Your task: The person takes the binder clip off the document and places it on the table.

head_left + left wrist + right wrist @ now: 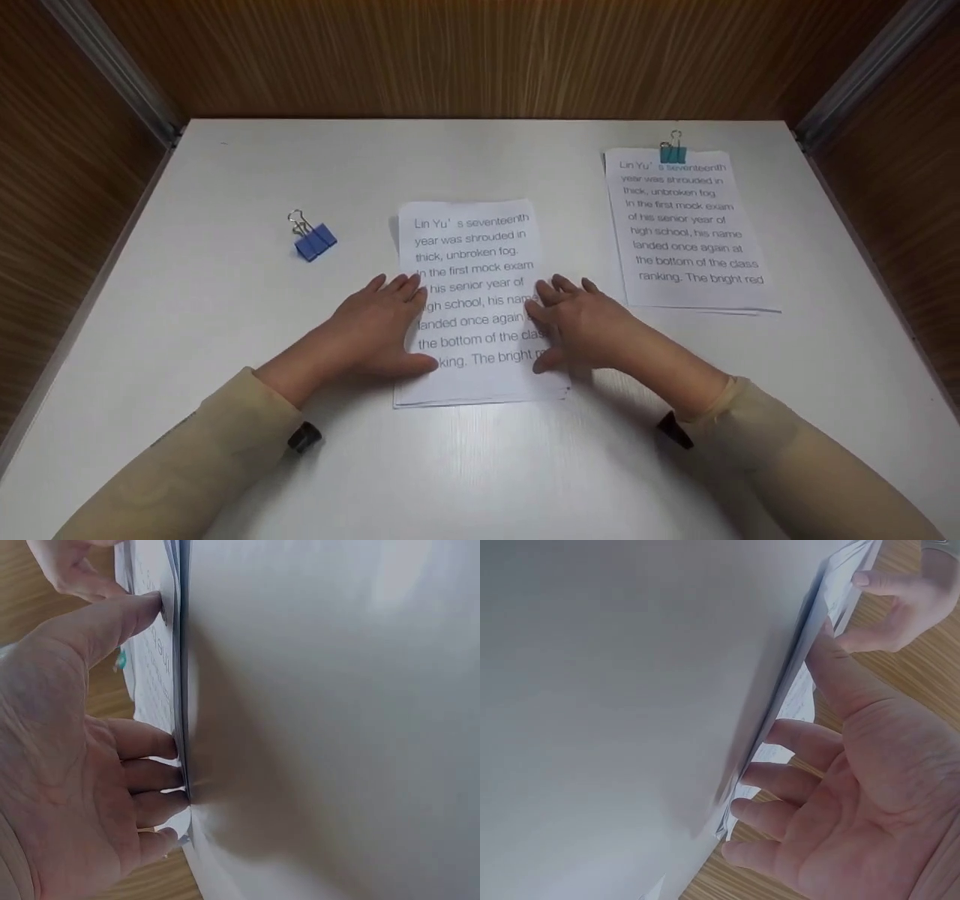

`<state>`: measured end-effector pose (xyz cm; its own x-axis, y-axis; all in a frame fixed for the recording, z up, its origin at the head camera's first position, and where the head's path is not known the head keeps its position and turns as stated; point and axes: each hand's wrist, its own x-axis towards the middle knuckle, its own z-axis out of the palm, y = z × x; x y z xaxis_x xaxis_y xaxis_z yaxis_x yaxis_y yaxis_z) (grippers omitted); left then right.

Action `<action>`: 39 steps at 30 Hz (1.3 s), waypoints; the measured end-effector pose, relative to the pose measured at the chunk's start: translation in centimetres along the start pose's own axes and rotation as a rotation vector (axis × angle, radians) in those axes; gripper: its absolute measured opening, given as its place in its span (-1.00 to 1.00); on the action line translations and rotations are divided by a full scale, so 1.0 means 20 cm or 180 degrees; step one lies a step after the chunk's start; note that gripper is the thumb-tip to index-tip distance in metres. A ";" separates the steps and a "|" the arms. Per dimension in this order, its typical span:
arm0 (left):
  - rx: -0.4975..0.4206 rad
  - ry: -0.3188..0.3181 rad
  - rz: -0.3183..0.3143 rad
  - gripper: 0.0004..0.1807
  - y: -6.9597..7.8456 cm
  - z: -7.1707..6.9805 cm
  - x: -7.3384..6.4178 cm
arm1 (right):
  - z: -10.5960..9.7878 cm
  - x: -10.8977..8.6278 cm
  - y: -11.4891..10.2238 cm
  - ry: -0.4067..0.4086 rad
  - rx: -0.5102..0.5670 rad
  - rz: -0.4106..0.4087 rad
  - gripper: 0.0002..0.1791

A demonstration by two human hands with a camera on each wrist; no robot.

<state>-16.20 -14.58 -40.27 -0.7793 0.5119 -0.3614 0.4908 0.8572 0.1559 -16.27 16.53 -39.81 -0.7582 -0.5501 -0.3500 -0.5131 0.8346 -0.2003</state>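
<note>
Left hand [375,326] and right hand [585,322], unclenched, touch opposite sides of the paper stack [476,311], seemingly to square it.

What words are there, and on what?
Right paper: "Lin Yu's seventeenth year was shrouded in thick, unbroken fog. In the first mock exam of his senior year of high school, his name landed once again at the bottom of the class ranking. The bright red"
Middle paper: same; hands hide bits.
Wrist views: words too blurred.
</note>
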 end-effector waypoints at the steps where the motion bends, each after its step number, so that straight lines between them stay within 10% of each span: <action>1: 0.0000 -0.0001 -0.0022 0.23 -0.02 0.00 0.00 | 0.00 0.02 -0.01 -0.0003 0.0004 -0.0001 0.06; 20: -0.0138 0.0004 -0.0255 0.35 -0.30 -0.07 0.01 | -0.07 0.29 -0.09 0.0015 0.0053 -0.0011 0.04; 39: -0.0129 -0.0123 -0.0363 0.35 -0.41 -0.10 -0.01 | -0.07 0.41 -0.16 -0.0050 0.0107 0.0050 0.04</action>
<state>-20.79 -21.60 -39.61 -0.8133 0.4090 -0.4139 0.3830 0.9117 0.1484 -21.38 9.27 -40.73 -0.7595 -0.5366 -0.3677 -0.4871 0.8438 -0.2251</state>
